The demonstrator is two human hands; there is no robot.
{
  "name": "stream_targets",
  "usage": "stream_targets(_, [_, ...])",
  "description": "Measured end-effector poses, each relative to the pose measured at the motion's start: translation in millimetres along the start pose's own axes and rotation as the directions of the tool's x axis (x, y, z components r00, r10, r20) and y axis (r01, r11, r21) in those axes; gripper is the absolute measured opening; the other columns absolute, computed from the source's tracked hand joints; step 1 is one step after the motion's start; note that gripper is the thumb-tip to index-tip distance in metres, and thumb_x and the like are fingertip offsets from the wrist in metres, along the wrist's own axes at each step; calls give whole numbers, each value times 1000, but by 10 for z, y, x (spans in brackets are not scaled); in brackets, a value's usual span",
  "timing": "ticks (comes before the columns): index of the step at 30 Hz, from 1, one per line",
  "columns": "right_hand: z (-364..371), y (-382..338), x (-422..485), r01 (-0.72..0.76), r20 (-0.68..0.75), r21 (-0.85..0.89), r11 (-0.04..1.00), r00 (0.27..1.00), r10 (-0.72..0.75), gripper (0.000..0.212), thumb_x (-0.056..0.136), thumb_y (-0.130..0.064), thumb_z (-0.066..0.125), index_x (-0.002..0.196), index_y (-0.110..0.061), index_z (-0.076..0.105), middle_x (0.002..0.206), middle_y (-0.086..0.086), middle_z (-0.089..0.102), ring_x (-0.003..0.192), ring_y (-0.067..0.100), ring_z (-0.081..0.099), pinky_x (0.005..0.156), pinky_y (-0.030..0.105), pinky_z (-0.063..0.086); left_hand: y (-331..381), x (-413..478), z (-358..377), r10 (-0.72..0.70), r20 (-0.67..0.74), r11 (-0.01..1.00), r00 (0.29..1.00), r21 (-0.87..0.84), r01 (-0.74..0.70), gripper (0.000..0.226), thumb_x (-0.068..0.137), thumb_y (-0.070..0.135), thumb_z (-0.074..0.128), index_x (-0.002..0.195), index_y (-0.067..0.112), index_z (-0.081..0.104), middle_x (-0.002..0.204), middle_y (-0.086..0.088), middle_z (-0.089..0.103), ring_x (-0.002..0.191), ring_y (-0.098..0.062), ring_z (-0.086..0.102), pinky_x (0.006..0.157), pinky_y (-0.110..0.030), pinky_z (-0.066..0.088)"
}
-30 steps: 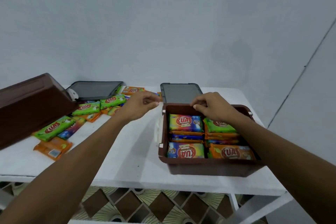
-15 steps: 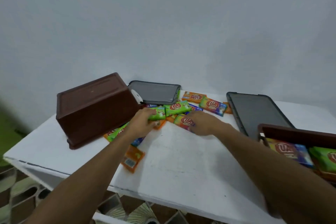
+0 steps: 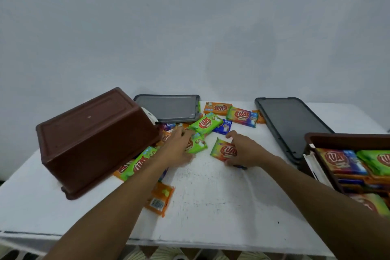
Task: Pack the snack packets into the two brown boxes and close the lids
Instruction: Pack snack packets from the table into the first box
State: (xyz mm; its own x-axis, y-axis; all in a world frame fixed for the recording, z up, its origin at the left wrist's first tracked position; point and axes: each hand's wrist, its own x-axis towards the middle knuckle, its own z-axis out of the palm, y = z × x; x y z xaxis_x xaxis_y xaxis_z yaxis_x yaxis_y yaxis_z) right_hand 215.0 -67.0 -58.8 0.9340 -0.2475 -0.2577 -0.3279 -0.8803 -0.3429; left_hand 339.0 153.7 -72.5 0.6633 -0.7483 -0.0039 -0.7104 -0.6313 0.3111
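Observation:
One brown box (image 3: 92, 139) lies tipped over at the left of the white table (image 3: 211, 200), its bottom facing up, resting on several snack packets. My left hand (image 3: 177, 150) grips a green packet (image 3: 196, 144) beside it. My right hand (image 3: 244, 152) holds a green-and-orange packet (image 3: 224, 151) flat on the table. More packets, such as a green one (image 3: 205, 122) and an orange one (image 3: 217, 107), lie scattered behind my hands. The second brown box (image 3: 346, 139) stands open at the right edge, holding several packets.
Two dark grey lids lie flat at the back, one (image 3: 168, 107) behind the tipped box and one (image 3: 291, 124) next to the open box. An orange packet (image 3: 160, 198) lies near my left forearm. A pale wall stands behind the table; tiled floor shows below its front edge.
My view swung left from the open box to the packet pile. Both hands left the box area and took hold of packets in the pile; the right hand drew its packet nearer.

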Motion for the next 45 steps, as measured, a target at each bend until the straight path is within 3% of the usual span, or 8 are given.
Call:
stream_targets(8, [-398, 10, -162, 2, 165, 122, 992, 986, -23, 65, 70, -42, 82, 124, -31, 45, 126, -2, 51, 104, 14, 54, 80, 23, 49, 157, 21, -287, -96, 202, 971, 975, -196, 136, 78, 65, 47, 81, 131, 29, 43, 132, 1, 50, 109, -15, 53, 87, -29, 47])
stream_targets(15, [-1146, 237, -795, 21, 202, 499, 866, 969, -140, 19, 87, -34, 69, 103, -25, 65, 109, 1, 71, 92, 19, 72, 72, 29, 57, 677, -53, -528, -55, 282, 687, 958, -685, 241, 58, 82, 66, 57, 131, 35, 54, 136, 9, 54, 125, -15, 52, 105, -32, 41])
stream_targets(18, [-1285, 551, -1118, 4, 188, 565, 825, 973, -134, 23, 88, -34, 67, 107, -21, 64, 107, 4, 73, 90, 22, 72, 71, 31, 56, 1147, -69, -547, 1, 238, 714, 971, -681, 166, 24, 95, 44, 54, 114, 30, 61, 115, 13, 65, 106, -6, 63, 85, -13, 50])
stream_targets(24, [-1485, 1521, -1821, 47, 84, 664, 746, 987, -137, 26, 88, -25, 67, 111, -13, 64, 102, 7, 74, 85, 21, 70, 71, 28, 57, 2264, -81, -466, 114, 179, 690, 977, -722, 51, 28, 94, 40, 58, 120, 32, 64, 117, 8, 70, 109, -9, 65, 94, -30, 53])
stream_targets(27, [-1561, 2056, -2133, 79, 60, 605, 792, 988, -144, 18, 89, -24, 67, 106, -19, 68, 98, 1, 75, 84, 13, 71, 66, 23, 56, 2878, -95, -373, 179, 152, 696, 972, -718, -16, 15, 94, 38, 58, 97, 48, 69, 106, 13, 73, 99, -4, 68, 84, -22, 55])
stream_targets(32, [-1637, 2747, -2424, 75, 123, 443, 893, 982, -143, 25, 87, -26, 70, 112, -21, 70, 103, -3, 75, 92, 15, 72, 78, 29, 57, 3664, -46, -177, 291, 210, 758, 933, -646, -91, 31, 98, 37, 52, 123, 24, 64, 114, 2, 71, 104, -15, 68, 87, -28, 55])
stream_targets(36, [-1623, 2932, -2476, 120, 188, 233, 965, 968, -166, 23, 88, -25, 70, 110, -22, 73, 105, -3, 74, 93, 13, 70, 83, 30, 57, 4014, 44, 25, 354, 303, 866, 885, -463, -188, 16, 101, 26, 50, 104, 23, 65, 94, 9, 65, 87, -9, 60, 78, -24, 47])
stream_targets(45, [-1385, 2898, -2446, 302, 192, -36, 953, 938, -290, 37, 94, -27, 60, 131, -22, 61, 126, -8, 64, 111, 8, 59, 99, 27, 47, 3982, 50, 342, 229, 405, 973, 885, -114, -199, 31, 96, 32, 58, 120, 13, 68, 118, -1, 67, 102, -16, 60, 89, -30, 48])
